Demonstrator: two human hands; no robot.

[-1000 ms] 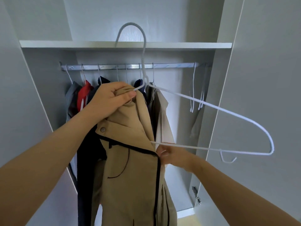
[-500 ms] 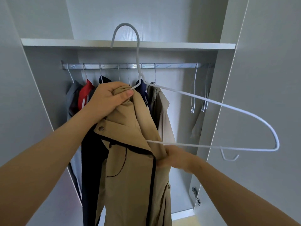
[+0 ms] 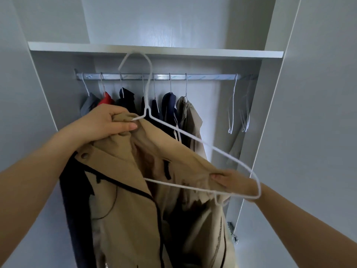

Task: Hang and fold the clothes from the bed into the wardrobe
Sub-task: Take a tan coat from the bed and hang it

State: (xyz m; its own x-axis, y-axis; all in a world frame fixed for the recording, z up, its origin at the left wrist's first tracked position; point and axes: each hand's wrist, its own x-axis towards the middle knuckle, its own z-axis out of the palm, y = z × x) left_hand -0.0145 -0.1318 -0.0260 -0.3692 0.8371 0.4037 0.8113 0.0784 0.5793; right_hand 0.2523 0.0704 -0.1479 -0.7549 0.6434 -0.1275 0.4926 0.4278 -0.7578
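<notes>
On the rail several garments already hang. Your left grip is closed on the collar of the beige jacket and one hanger arm. The jacket is in the air before the wardrobe, only half on the hanger. Your right grip pinches the other shoulder cloth. I judge that hooking onto the rail is left. The bed is not visible.

Only the person's arms and hands show. The left forearm is bare along its whole visible length, smooth and slim, narrowing to the wrist; the right forearm is bare likewise. The left hand has slender fingers with short, rounded, glossy nails. On the right hand one short rounded nail shows; the other nails are hidden.
</notes>
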